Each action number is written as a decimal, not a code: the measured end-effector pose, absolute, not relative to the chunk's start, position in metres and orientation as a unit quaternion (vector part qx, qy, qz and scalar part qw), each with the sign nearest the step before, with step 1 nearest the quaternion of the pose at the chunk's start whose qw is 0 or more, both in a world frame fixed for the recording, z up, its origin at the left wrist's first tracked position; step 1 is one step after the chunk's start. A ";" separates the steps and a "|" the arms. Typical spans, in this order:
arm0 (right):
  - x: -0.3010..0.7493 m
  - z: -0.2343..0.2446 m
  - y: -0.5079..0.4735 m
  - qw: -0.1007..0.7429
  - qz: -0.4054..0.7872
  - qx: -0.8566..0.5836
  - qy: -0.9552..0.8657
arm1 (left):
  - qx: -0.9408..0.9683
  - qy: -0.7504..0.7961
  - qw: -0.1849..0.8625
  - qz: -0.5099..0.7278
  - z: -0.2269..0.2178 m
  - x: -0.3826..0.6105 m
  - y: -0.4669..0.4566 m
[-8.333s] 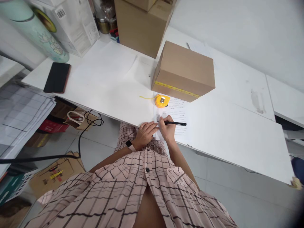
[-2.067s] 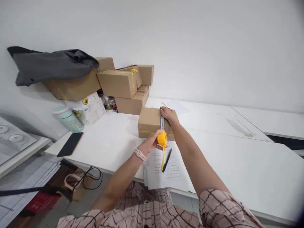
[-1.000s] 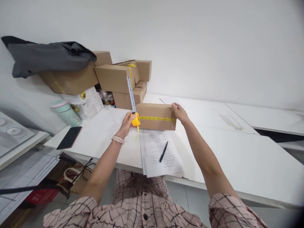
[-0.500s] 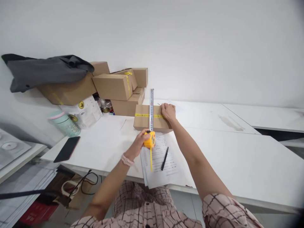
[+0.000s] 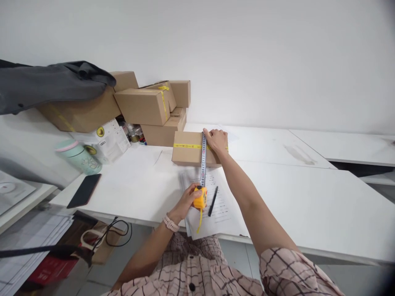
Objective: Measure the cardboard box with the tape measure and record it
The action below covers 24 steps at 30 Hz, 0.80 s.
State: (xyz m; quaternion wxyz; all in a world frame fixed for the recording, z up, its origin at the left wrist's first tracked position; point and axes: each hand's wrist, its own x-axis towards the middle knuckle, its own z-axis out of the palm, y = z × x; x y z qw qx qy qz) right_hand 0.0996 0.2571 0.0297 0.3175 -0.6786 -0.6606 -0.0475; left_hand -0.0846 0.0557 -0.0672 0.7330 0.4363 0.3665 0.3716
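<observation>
My left hand [image 5: 187, 201] is closed around a yellow tape measure [image 5: 200, 198] above the papers at the table's front. Its blade [image 5: 203, 164] is pulled out away from me, lying across the top of a taped cardboard box [image 5: 188, 154] to the far edge. There my right hand [image 5: 217, 141] is curled over the box's far right part, thumb side against the blade's end; its fingertips are partly hidden. A yellow strap [image 5: 200, 222] hangs from the tape measure. Under the left hand lie printed sheets [image 5: 220, 213] with a black pen [image 5: 212, 201] on them.
Cardboard boxes [image 5: 138, 107] are stacked at the back left, with a dark grey garment [image 5: 58, 84] over some. A mint bottle [image 5: 80, 158] and a black phone [image 5: 84, 191] lie on the table's left. A white wall [image 5: 277, 70] stands behind the white table [image 5: 286, 201].
The tape measure has come lower and nearer me, and its blade has shifted right across the box. Its free end has dropped from beyond the box to its far edge, beside my right hand.
</observation>
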 end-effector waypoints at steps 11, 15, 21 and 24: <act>0.089 0.035 0.250 0.321 -0.045 -0.697 -0.640 | 0.512 0.357 0.674 0.396 -0.087 -0.085 0.054; 0.089 0.033 0.249 0.315 -0.041 -0.696 -0.644 | 0.516 0.352 0.671 0.399 -0.089 -0.084 0.054; 0.096 0.034 0.247 0.300 -0.035 -0.688 -0.660 | 0.498 0.341 0.675 0.423 -0.092 -0.092 0.032; 0.097 0.034 0.235 0.290 -0.046 -0.673 -0.679 | 0.499 0.334 0.681 0.419 -0.103 -0.100 0.010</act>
